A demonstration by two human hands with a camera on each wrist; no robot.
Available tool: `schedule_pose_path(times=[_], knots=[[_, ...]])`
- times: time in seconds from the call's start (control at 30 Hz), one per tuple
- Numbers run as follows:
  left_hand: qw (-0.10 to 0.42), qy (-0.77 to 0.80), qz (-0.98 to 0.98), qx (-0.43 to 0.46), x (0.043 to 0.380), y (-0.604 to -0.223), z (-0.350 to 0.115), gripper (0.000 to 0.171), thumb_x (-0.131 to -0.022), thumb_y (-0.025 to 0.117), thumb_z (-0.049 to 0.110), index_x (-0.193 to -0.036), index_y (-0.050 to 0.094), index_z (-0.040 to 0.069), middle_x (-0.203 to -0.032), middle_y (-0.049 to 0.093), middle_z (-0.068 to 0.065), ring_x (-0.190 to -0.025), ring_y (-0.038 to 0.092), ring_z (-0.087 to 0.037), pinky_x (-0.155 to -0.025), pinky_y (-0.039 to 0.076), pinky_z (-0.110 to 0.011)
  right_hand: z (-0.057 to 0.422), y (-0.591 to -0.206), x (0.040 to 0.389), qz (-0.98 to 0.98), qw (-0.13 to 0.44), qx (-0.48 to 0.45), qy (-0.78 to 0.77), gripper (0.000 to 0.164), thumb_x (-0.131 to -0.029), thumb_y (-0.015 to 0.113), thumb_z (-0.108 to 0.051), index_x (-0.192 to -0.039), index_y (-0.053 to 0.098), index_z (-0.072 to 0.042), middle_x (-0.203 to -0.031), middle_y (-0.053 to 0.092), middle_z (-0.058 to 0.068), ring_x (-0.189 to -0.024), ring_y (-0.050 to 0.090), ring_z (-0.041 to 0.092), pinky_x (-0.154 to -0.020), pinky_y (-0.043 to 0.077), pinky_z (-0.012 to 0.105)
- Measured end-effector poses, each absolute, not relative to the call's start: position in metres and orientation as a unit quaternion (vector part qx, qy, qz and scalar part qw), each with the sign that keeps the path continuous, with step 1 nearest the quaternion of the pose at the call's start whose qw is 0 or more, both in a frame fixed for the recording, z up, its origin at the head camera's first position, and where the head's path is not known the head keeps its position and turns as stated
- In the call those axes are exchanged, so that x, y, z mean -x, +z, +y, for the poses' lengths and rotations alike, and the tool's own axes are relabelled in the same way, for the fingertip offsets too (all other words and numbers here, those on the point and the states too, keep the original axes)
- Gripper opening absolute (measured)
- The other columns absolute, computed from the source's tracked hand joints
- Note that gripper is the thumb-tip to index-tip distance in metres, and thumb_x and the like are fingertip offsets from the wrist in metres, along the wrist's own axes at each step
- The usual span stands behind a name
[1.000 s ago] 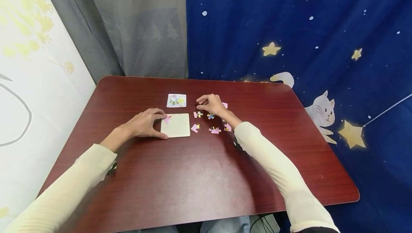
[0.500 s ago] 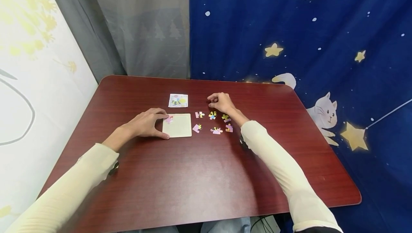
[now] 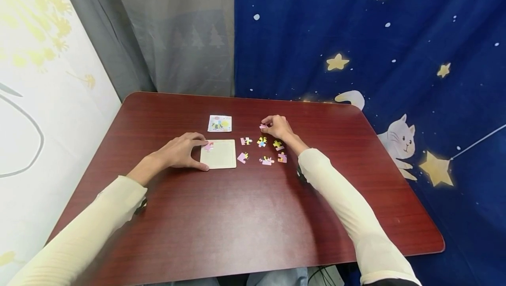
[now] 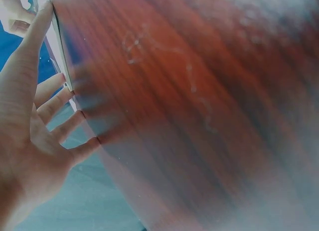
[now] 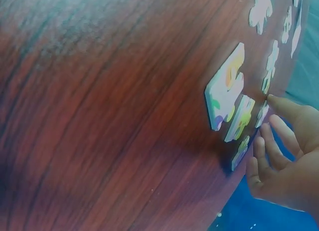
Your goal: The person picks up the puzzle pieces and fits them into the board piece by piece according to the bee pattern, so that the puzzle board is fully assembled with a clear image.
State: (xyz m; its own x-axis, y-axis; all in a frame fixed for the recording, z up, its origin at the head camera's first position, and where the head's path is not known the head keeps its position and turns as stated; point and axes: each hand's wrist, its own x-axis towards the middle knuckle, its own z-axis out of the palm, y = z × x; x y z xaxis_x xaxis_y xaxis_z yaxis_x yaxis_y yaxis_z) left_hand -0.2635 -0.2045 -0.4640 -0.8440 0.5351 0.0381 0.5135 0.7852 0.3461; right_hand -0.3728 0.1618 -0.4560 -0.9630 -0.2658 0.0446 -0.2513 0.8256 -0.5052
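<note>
My left hand (image 3: 178, 150) spans the left side of a cream puzzle tray (image 3: 221, 156), thumb at the near corner and fingers at the far one. A pink puzzle piece (image 3: 209, 146) lies in the tray's far left corner. At the far side of the loose pieces, my right hand (image 3: 278, 127) pinches another pink puzzle piece (image 3: 263, 126) between thumb and index finger. The right wrist view shows this held piece (image 5: 262, 114) low by the table, at the fingertips. The left wrist view catches the tray's edge (image 4: 61, 46) against the left fingers.
Several loose puzzle pieces lie right of the tray, among them a blue and yellow piece (image 3: 262, 141) and a pink piece (image 3: 243, 157). A bee picture card (image 3: 219, 123) lies beyond the tray. Curtains stand behind the red-brown table (image 3: 221, 215).
My right hand has moved right, from near the picture card to behind the loose pieces, and now has a pink puzzle piece between its fingertips. The left hand stays at the tray.
</note>
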Motion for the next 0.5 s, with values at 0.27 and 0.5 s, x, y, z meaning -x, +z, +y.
schedule_pose_path(times=[0.27,0.5], knots=[[0.03,0.174,0.944,-0.279,0.263,-0.464,-0.204,0.101,-0.069,0.089,0.066,-0.147,0.06,0.009,-0.144,0.054,-0.01,-0.137,0.046,-0.031,-0.112,0.041,-0.055,0.155,-0.461,0.374,0.937,0.027,0.175,-0.3,0.031,-0.092,0.081,-0.013,-0.122,0.076,-0.008,-0.116,0.077,0.008,-0.108,0.07,0.025,-0.095,0.055,0.036],[0.03,0.176,0.944,-0.278,0.263,-0.465,-0.204,0.101,-0.069,0.089,0.066,-0.147,0.06,0.01,-0.144,0.054,-0.01,-0.138,0.046,-0.031,-0.112,0.041,-0.055,0.148,-0.463,0.373,0.929,0.024,0.206,-0.306,0.032,-0.092,0.08,-0.008,-0.123,0.076,-0.007,-0.117,0.076,0.009,-0.11,0.072,0.024,-0.097,0.054,0.036]])
